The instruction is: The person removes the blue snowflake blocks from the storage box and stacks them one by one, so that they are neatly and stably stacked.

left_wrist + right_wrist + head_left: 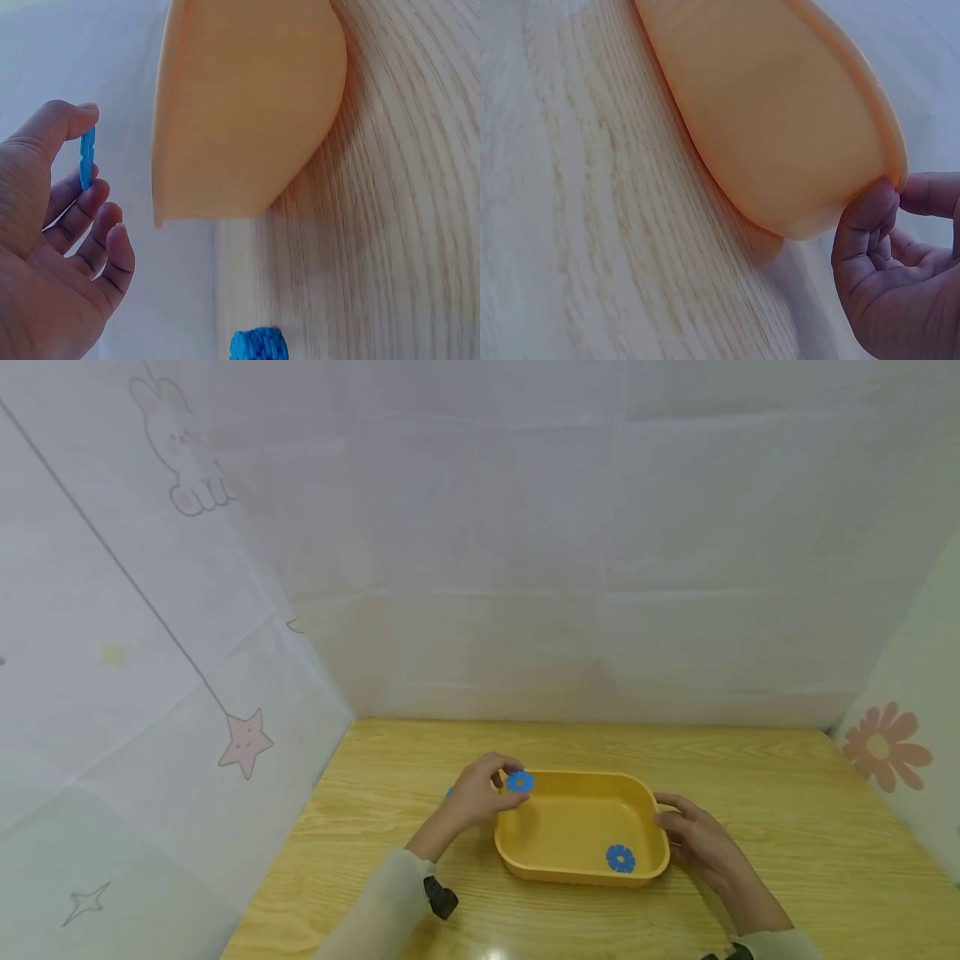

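Observation:
My left hand [472,792] pinches a blue flower-shaped disc [520,782] between thumb and fingertip, over the left end of a yellow tray [573,876]. Edge-on, the thin notched disc [87,159] shows in the left wrist view, apart from the tray wall. A second blue disc [620,858] lies flat inside the tray, toward its near right corner. At the opposite end my right hand [701,839] holds the tray's rim, thumb and index finger meeting on the edge in the right wrist view.
On the wooden table [375,827], left of the tray, stands a stack of blue discs [259,345], mostly hidden behind my left hand in the head view. Pale printed cloth [480,568] rises behind the table and along its sides.

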`<state>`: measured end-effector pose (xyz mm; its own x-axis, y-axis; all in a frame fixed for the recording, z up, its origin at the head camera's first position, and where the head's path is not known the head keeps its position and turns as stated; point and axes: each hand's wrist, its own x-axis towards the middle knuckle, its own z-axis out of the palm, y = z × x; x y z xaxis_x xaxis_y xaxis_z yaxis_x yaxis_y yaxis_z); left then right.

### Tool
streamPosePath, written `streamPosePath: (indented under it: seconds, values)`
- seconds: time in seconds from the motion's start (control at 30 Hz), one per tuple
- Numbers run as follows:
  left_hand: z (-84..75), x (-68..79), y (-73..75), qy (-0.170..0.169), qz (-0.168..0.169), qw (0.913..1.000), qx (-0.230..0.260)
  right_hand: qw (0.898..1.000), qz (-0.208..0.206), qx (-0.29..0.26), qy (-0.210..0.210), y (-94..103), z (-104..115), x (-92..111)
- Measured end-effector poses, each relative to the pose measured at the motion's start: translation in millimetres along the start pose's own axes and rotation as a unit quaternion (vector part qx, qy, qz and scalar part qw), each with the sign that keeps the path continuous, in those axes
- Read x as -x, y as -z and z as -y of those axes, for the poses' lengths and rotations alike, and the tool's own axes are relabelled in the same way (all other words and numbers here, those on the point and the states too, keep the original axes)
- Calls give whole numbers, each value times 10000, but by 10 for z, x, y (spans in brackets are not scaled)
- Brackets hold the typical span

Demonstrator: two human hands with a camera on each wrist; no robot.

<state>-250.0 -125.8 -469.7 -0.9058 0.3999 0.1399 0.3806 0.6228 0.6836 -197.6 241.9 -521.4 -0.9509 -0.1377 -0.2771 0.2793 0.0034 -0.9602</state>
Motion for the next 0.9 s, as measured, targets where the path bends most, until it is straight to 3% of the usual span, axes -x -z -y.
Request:
streamPosePath:
  seconds: [0.37,0.9]
  values:
    - [280,100,139,143,-373,9992,-80,9999,-24,168,12,-6,13,-2]
    - [669,212,278,600,-615,9962,145,9983,564,157,-49,76,40,-17]
